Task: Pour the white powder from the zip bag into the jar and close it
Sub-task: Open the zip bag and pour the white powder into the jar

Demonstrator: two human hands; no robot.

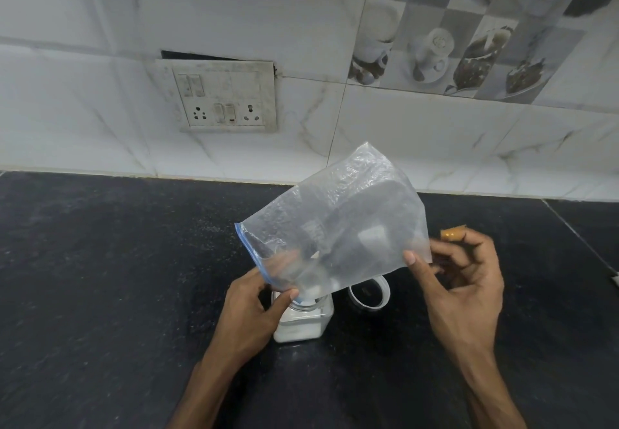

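Note:
A clear zip bag [338, 221] with a blue zip strip is tipped mouth-down over a small square clear jar [303, 319] standing on the black counter. White powder lies in the jar's bottom, and a little sits at the bag's mouth. My left hand [254, 308] pinches the bag's zip edge right at the jar's opening. My right hand [459, 278] pinches the bag's raised lower corner between thumb and fingers. The jar's clear round lid [370, 294] lies on the counter just right of the jar, partly behind the bag.
The black stone counter [100, 278] runs back to a white tiled wall with a switch-and-socket plate [224, 97]. A small orange-brown object [452, 233] shows just behind my right fingers. A pale object pokes in at the right edge [614, 279].

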